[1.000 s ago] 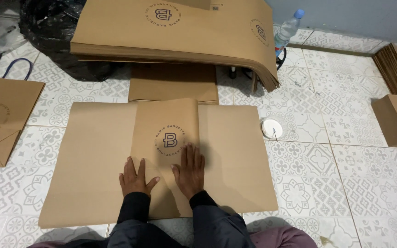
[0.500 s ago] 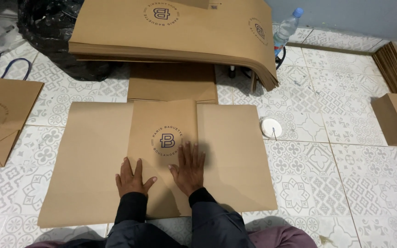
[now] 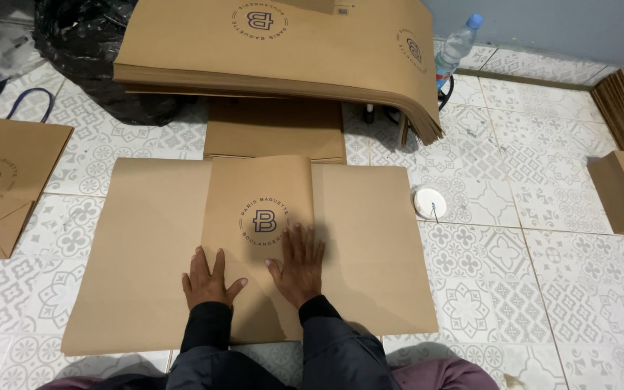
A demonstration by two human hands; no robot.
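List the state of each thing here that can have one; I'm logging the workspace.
Brown paper sheet: flat on floor, middle panel folded over.
Left hand: pressed flat on the sheet.
Right hand: pressed flat on the sheet.
Paper stack: piled, edge drooping.
Finished bag: lying flat.
Water bottle: upright, capped.

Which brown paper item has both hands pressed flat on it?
The folded sheet on the floor; left hand and right hand press its printed middle panel.

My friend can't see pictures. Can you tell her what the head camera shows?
Two hands, left hand and right hand, press flat on a big brown paper sheet lying on a patterned tile floor. A thick stack of paper sheets lies beyond it, with a water bottle nearby.
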